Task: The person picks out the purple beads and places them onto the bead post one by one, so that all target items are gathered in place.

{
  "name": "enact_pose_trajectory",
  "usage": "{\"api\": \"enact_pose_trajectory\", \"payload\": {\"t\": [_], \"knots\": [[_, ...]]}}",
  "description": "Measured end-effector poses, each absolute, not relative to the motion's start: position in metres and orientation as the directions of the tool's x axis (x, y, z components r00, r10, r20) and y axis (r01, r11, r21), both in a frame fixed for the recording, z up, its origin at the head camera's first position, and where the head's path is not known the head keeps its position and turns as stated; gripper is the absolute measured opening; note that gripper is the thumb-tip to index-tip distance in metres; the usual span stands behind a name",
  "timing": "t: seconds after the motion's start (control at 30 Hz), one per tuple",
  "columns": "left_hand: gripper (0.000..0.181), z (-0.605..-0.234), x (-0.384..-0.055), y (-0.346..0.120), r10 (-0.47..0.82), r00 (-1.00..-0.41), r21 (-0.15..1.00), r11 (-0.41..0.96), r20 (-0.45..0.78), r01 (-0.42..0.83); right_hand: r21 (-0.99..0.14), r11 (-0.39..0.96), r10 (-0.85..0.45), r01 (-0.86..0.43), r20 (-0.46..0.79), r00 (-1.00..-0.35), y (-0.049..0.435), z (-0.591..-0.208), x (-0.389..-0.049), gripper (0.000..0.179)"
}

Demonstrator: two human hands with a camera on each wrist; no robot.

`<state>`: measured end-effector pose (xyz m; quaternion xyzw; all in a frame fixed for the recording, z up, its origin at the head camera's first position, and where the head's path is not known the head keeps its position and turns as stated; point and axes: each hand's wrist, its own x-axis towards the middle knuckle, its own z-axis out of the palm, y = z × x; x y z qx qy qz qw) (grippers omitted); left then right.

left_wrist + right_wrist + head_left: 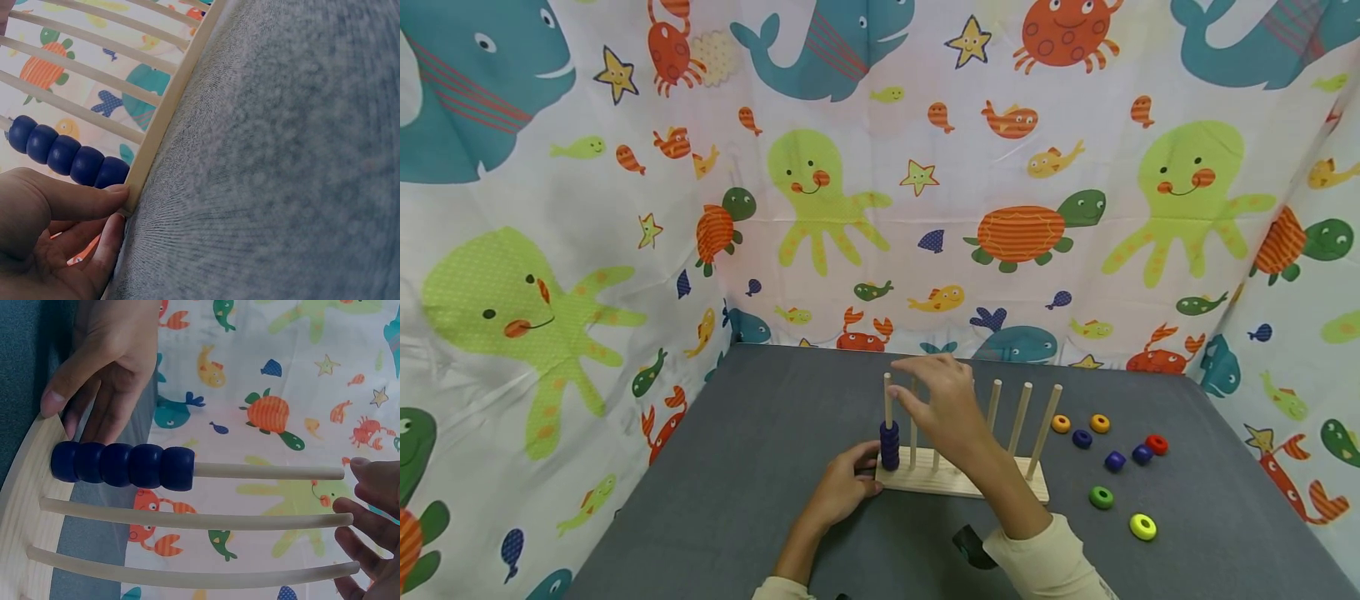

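A wooden peg stand [928,479] with a row of upright pegs lies across the table in the head view. Several dark blue beads [889,447] are stacked on its leftmost peg, from the base to about half its height. My left hand [837,493] grips the left end of the base; the left wrist view shows the thumb on one side and fingers on the other. Over the pegs at the left is my right hand [953,408], fingers bent and parted. In the right wrist view, its thumb lies by the tip of the beaded peg [269,471], and no bead shows between the fingers.
Right of the stand lie loose beads: orange [1100,423], dark blue [1115,461], red [1157,444], green [1101,497] and yellow [1143,527]. A black object [973,548] is beside the right sleeve. A sea-animal curtain [850,183] surrounds the grey table [715,500].
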<state>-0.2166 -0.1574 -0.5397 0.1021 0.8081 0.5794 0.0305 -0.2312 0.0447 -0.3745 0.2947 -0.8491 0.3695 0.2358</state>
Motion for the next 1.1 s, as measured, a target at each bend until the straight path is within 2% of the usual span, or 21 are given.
{"api": "enact_pose_trajectory", "payload": {"t": [0.3,0.67,1.1], "knots": [[0.067,-0.541,-0.218,-0.158,0.184,-0.98,0.935,0.329,0.074,0.133,-0.498,0.514,-0.273,-0.698,0.677,-0.684,0.056,-0.372,-0.226,0.034],[0.066,-0.541,-0.22,-0.157,0.178,-0.982,0.921,0.369,0.066,0.129,-0.463,0.483,-0.179,-0.743,0.779,-0.601,0.081,-0.368,-0.216,0.034],[0.068,-0.541,-0.217,-0.159,0.186,-0.98,0.936,0.328,0.071,0.13,-0.516,0.524,-0.069,-0.677,0.767,-0.638,0.121,-0.371,-0.207,0.031]]}}
